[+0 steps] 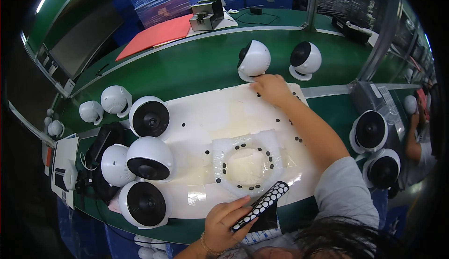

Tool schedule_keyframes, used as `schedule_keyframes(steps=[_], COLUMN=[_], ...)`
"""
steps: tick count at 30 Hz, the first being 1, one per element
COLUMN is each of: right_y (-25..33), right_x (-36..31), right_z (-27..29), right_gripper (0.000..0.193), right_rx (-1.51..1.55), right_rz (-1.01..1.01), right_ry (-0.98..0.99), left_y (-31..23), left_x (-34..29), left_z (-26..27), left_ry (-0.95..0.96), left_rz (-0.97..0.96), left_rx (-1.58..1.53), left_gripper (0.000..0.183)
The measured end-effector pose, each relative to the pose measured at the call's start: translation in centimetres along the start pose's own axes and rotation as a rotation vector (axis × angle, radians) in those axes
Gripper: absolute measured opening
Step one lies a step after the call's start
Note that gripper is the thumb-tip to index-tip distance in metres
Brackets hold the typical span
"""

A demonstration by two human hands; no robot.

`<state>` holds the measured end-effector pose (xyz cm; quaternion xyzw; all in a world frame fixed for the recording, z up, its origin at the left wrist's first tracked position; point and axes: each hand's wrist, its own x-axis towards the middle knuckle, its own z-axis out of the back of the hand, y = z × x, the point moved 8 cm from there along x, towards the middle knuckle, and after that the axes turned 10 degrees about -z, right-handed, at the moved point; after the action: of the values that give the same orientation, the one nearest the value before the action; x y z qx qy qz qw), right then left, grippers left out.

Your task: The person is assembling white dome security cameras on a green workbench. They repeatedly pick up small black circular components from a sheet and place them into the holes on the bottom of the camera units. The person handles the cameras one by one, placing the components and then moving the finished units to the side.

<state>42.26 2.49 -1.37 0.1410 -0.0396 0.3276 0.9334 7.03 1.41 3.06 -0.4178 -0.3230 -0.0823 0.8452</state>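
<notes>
My left hand [223, 224] is closed around a black strip covered with rows of white round dots [263, 205], which slants up to the right near the bench's front edge. My right arm stretches to the far side, where my right hand [273, 89] has its fingers curled at the foot of a white ball-shaped device [256, 59] with a black round front. Its fingertips are partly hidden. Between my hands lies a cream board [201, 118] with a padded ring [219, 154] taped on it. Small black dots are scattered over both.
Another ball-shaped device [307, 59] stands on the green belt [196, 51]. Several more crowd the left side, including one black-faced device [150, 117]. Two stand at right, one of them a white unit [369, 130]. A metal rail [322, 91] edges the belt. A co-worker's arm [412, 140] shows far right.
</notes>
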Motion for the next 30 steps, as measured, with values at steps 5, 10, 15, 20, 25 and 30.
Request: schedule_keyframes(steps=[5,10,15,20,25,30], right_y=[-12.9,-13.8,-4.8,4.9,5.8,9.4], right_x=[-1.7,-3.0,-8.5,-15.1,-16.9,-22.8], right_z=[3.6,8.7,11.6,9.7,7.9,14.4], right_gripper=[0.048,0.036,0.024,0.023,0.028,0.028], right_rx=[-0.219,0.029,1.062,1.524,1.095,0.645], right_rz=[-0.543,-0.311,-0.125,-0.067,-0.003,0.603], right_ry=[-0.37,-0.503,-0.229,0.395,0.319,-0.181], left_y=[-0.6,-0.6,-1.3,-1.1,-1.6,-1.5], left_x=[0.6,0.8,0.6,0.7,0.9,0.6], left_z=[-0.2,0.1,0.5,0.7,0.7,1.0], left_ry=[-0.001,-0.076,-0.076,-0.092,-0.101,-0.131], left_rz=[-0.019,-0.054,-0.134,-0.116,-0.11,-0.109], left_rx=[-0.051,-0.149,-0.033,-0.005,0.004,0.031], left_gripper=[0.031,0.025,0.023,0.021,0.019,0.02])
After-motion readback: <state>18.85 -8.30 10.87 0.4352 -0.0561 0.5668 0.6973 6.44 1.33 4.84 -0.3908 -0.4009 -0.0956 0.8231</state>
